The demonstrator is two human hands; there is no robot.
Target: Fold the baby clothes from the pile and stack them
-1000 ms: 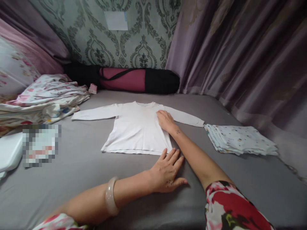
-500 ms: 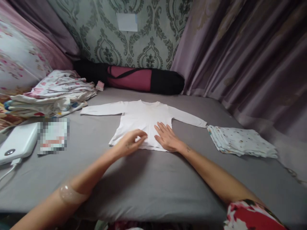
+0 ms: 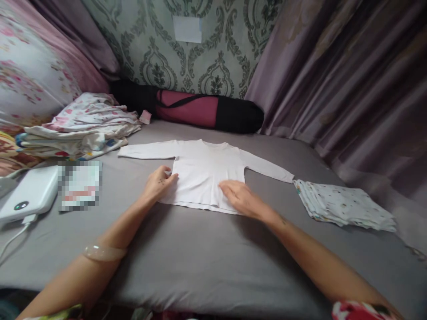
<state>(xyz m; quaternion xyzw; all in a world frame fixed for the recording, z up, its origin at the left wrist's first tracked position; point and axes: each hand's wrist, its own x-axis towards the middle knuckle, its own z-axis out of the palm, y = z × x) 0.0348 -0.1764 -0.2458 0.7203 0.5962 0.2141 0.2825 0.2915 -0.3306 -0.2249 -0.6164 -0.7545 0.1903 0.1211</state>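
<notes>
A white long-sleeved shirt (image 3: 203, 169) lies spread on the grey sheet (image 3: 187, 249), its neckline away from me and both sleeves stretched outward. Near the shirt's left edge, my left hand (image 3: 160, 183) has its thumb and fingers apart, with nothing held between them. My right hand (image 3: 240, 198) rests on the lower right part of the shirt, fingers extended and close together, pointing left. Light creases run through the fabric beside its fingertips. The hem on the near side shows two layers.
Folded patterned cloth (image 3: 343, 204) lies right of the shirt. At left are a cloth pile (image 3: 90, 122), a white power bank (image 3: 31, 193) with a cable, and a blurred packet (image 3: 81, 186). A black and maroon long bag (image 3: 187, 109) lies along the wall.
My left hand has moved left from the shirt's lower middle to its left edge. My right hand has shifted slightly, its fingers now closer together. The view has also shifted a little.
</notes>
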